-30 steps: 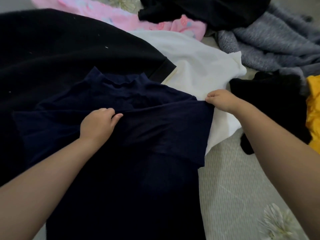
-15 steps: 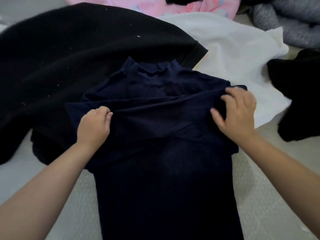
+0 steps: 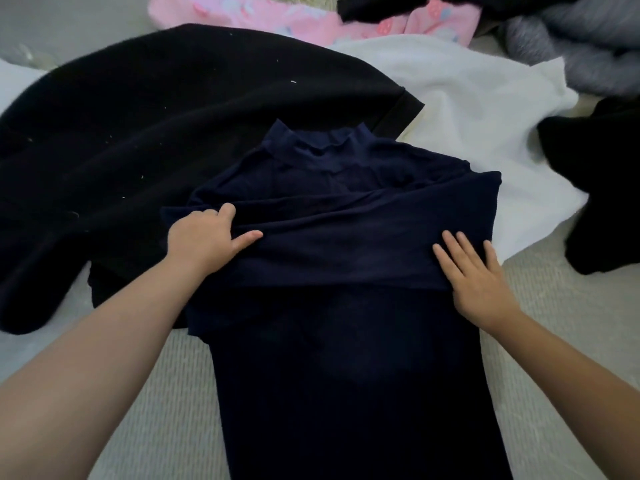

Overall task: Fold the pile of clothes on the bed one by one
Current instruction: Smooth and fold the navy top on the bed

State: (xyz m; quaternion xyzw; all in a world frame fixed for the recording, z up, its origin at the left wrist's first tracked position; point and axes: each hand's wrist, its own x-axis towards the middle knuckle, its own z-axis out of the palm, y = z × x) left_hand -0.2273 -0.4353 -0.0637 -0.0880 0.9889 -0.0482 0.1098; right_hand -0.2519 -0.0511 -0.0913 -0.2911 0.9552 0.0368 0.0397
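The navy top [image 3: 346,358] lies on the bed [image 3: 145,393]; the left hand [image 3: 204,240] pinches its folded sleeve, the right hand [image 3: 474,278] presses flat, fingers straight.

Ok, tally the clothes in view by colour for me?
Navy high-neck top: 1
Black garments: 3, a large fleece, one at right, one at the top
White garment: 1
Pink printed garment: 1
Grey knit: 1
Total: 7

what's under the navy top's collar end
The navy top overlaps the black garment on its left and the white garment on its right. How far either runs beneath is covered.
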